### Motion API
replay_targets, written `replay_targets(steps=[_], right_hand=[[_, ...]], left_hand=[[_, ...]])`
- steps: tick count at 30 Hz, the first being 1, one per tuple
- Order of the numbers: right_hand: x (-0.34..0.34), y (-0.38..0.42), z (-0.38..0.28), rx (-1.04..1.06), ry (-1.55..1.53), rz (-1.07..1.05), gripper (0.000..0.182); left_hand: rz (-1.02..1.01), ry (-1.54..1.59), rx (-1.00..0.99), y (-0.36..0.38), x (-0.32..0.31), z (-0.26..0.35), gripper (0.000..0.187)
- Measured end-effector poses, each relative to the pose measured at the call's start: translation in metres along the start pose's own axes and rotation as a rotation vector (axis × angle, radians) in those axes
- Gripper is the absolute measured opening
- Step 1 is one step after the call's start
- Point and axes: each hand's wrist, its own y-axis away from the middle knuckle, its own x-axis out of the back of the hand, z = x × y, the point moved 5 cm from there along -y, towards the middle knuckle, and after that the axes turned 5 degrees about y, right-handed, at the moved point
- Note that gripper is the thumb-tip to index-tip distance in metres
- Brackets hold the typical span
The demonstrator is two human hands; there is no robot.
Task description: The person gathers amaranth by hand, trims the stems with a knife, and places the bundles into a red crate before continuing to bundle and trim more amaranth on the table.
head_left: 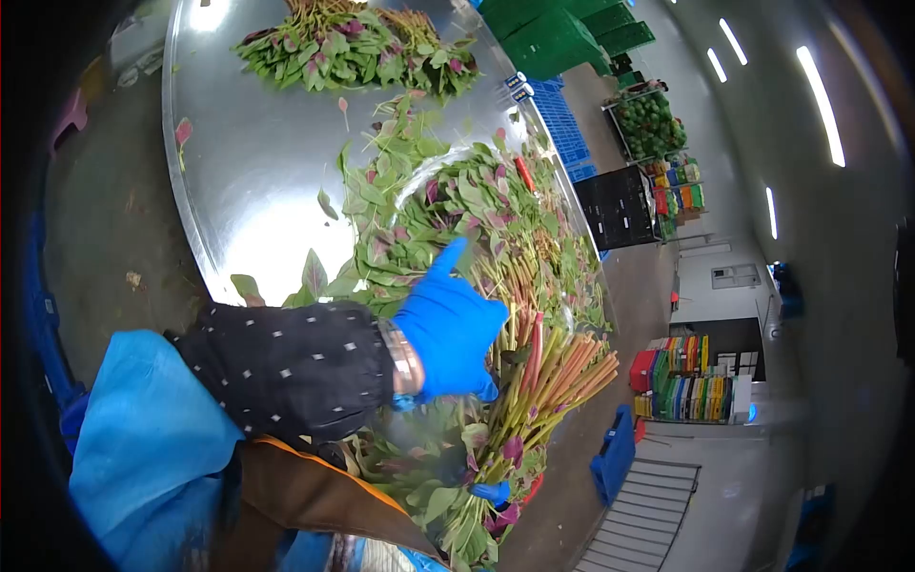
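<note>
The view is turned on its side. My left hand [448, 329], in a blue glove, is over the amaranth on the table, its fingers spread and nothing seen held in it. Beneath and beside it lies a loose pile of amaranth [477, 195], with green and purple leaves and pale stems. My right hand [493, 493], also gloved in blue, is mostly hidden behind leaves. It grips a thick bunch of amaranth [548, 381], whose pink and yellow-green stem ends fan out away from the leaves. A small red object [534, 488] shows beside that hand.
On the steel table [248, 172], more bunches of amaranth [357, 48] lie at the far end. A red stick-like item [525, 174] rests in the pile. Beyond stand green crates [553, 43], a blue crate [562, 124], a black crate [618, 207] and a metal rack [640, 505].
</note>
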Motion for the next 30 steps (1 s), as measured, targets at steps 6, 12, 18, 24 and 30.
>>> replay_targets(steps=[6, 12, 18, 24, 30], right_hand=[[-0.001, -0.001, 0.000, -0.012, -0.015, 0.017, 0.065], [0.000, 0.005, 0.004, -0.034, -0.026, 0.025, 0.065], [-0.002, 0.008, 0.003, -0.037, -0.031, 0.037, 0.065], [-0.003, 0.011, 0.005, -0.046, -0.044, 0.036, 0.065], [-0.004, 0.017, 0.007, -0.050, -0.058, 0.044, 0.065]], left_hand=[[0.622, -0.386, -0.250, -0.001, 0.027, 0.010, 0.047], [0.097, 0.040, -0.298, -0.019, -0.009, 0.027, 0.047], [0.421, 0.452, -0.082, -0.064, 0.022, -0.015, 0.039], [0.135, 0.232, -0.495, -0.045, 0.002, 0.030, 0.025], [-0.156, 0.944, -0.452, -0.068, 0.011, 0.023, 0.008]])
